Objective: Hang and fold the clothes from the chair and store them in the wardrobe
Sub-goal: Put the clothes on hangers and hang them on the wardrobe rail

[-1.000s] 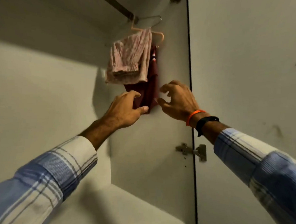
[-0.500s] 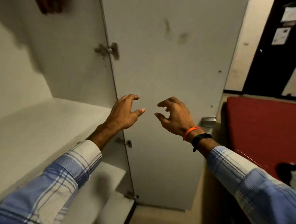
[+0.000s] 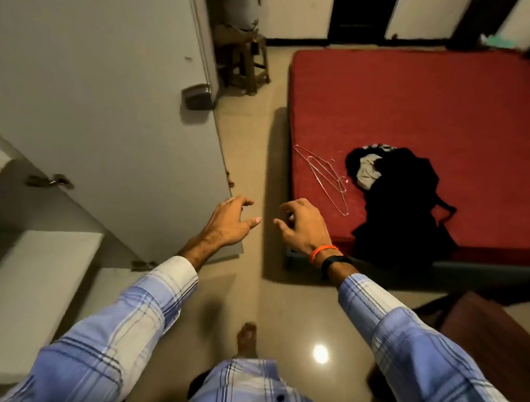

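Both arms reach forward at about the same height, sleeves of a blue plaid shirt drawn up just short of the wrists. The left hand (image 3: 230, 222) hangs over the floor by the lower corner of the open wardrobe door (image 3: 109, 100), palm down, fingers loosely curled and thumb pointing right, with nothing in it. The right hand (image 3: 302, 226) mirrors it a short gap away, near the corner of the red mattress (image 3: 432, 96), fingers bent and relaxed, thumb pointing left, also empty; an orange band (image 3: 323, 252) and a black band (image 3: 335, 262) sit on that wrist. On the mattress lies a heap of dark clothes (image 3: 401, 208) with a pale piece of cloth (image 3: 368, 174) tucked into its top; how many garments it holds is hard to tell. Just left of the heap lie thin wire hangers (image 3: 326, 176), apparently two, overlapping. The wardrobe shelves (image 3: 31, 296) show at lower left. A bare foot (image 3: 246, 338) stands on the glossy floor (image 3: 248, 144).
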The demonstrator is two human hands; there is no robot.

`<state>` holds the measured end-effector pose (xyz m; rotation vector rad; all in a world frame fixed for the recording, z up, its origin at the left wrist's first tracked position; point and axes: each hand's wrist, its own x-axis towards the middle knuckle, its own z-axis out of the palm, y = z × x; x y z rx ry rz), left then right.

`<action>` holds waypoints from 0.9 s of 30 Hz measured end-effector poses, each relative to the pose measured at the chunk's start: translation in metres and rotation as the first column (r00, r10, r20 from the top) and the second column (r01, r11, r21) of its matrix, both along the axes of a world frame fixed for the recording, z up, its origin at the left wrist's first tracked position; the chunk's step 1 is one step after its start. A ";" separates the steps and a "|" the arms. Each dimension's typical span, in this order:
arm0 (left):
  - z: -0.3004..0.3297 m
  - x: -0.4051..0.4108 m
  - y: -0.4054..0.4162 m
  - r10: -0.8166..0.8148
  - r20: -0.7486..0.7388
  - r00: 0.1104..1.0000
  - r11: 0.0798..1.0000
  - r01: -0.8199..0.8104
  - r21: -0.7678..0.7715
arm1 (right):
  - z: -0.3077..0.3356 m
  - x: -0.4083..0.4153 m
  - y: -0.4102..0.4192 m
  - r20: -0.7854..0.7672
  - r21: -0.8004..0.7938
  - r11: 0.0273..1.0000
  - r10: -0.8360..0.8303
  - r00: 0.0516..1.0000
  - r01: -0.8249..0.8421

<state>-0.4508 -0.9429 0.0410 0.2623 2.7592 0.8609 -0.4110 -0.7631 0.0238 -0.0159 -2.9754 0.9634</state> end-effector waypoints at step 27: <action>-0.128 -0.144 0.414 -0.402 0.294 0.867 0.905 0.425 -0.017 | -0.129 -0.058 0.389 0.283 -0.072 0.840 -0.500 0.818 0.538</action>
